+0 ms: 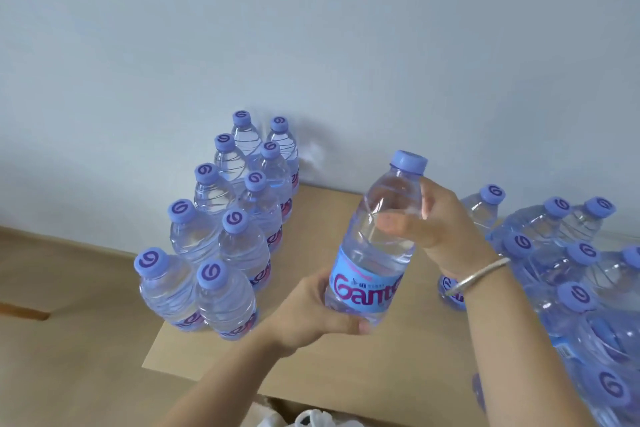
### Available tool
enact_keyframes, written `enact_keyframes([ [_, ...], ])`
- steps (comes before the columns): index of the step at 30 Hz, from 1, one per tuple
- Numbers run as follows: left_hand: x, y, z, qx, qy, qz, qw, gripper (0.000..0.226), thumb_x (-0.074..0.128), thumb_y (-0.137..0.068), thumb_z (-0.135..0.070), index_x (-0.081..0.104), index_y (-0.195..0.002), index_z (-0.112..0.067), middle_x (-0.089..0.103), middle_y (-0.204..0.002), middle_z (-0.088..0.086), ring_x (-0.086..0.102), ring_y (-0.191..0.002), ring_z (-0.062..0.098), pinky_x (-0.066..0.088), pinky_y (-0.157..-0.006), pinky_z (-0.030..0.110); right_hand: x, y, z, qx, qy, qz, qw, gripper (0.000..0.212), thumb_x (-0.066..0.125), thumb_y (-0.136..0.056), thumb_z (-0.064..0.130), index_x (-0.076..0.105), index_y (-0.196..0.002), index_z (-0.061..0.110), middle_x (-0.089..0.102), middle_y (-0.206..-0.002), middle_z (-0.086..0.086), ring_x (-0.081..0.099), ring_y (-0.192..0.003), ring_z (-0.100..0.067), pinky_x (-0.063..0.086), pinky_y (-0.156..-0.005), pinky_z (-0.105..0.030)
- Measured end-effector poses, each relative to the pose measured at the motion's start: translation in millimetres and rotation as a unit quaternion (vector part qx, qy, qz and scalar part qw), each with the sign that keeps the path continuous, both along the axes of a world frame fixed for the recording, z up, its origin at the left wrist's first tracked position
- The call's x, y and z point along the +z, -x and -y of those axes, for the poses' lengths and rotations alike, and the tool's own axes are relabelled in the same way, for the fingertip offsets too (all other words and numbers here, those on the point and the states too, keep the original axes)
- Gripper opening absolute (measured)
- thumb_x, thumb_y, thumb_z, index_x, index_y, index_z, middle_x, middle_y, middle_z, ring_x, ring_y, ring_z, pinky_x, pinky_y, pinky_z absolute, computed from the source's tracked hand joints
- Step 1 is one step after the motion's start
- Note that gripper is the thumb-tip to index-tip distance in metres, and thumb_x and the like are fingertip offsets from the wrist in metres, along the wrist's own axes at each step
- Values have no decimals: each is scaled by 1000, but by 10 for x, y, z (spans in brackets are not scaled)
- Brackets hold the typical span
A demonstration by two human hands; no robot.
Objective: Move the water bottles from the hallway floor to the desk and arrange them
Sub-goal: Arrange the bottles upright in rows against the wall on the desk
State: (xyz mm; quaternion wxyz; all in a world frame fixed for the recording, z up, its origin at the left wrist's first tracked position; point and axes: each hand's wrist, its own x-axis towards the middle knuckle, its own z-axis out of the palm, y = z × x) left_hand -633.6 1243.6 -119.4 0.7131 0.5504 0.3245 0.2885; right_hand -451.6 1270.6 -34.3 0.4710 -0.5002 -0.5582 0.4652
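Two hands grasp one bottle [377, 243] mid-frame, left hand [311, 312] at its "Gant…" label, right hand [433, 218] curled round its shoulder.

One view only, head-mounted, looking forward and steeply down over the desk [433, 329]. Wide-angle, with edges bending outward. Facing a pale wall [311, 28] filling the whole upper half. Very close in: both forearms entering from the bottom edge, left hand [308, 312] and right hand [440, 222] near centre frame around a held bottle [377, 246]. Rows of bottles [228, 218] left of centre, wrapped pack [581, 288] cropped by the right edge. No second view to share with.
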Motion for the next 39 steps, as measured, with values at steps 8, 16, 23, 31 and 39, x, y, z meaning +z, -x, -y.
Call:
enact_keyframes([
  [8, -122, 55, -100, -34, 37, 34, 998, 43, 77, -56, -16, 63, -96, -8, 69, -85, 2, 63, -78, 15, 51, -73, 27, -8, 82, -202, 26, 37, 103, 994, 53, 80, -51, 47, 61, -95, 23, 72, -91, 3, 69, -89, -15, 53, -83, -39],
  [16, -565, -177, -275, 275, 62, -118, 952, 61, 71, -76, -16, 48, -124, -45, 65, -110, -11, 59, -101, -1, 44, -78, 9, -330, 159, -696, 25, 66, 189, 979, 66, 83, -44, 47, 61, -100, 20, 70, -97, 3, 66, -94, -18, 51, -89, -45],
  [23, -816, -382, -601, 266, -3, -258, 929, 71, 60, -83, -15, 28, -146, -26, 31, -122, -19, 32, -111, -3, 23, -70, -2, -659, 206, -1282, 6, 73, 197, 978, 55, 88, -55, 24, 59, -102, 19, 68, -101, -2, 64, -96, -20, 51, -90, -43],
  [31, -805, -658, -1321, 304, 66, -243, 919, 70, 50, -80, -6, 28, -144, -24, 49, -127, 1, 58, -90, 20, 42, -58, 21, -934, 334, -1867, -26, 64, 202, 977, 46, 88, -55, 20, 56, -88, 21, 62, -84, 7, 58, -77, -10, 45, -70, -20],
  [39, -936, -645, -1668, 316, 133, -214, 915, 66, 49, -86, -11, 25, -147, -20, 51, -131, 7, 54, -88, 15, 36, -53, 11, -1094, 495, -2088, -74, 4, 238, 968, 50, 88, -56, 21, 61, -98, 17, 48, -102, -4, 48, -89, -13, 34, -73, -14],
])
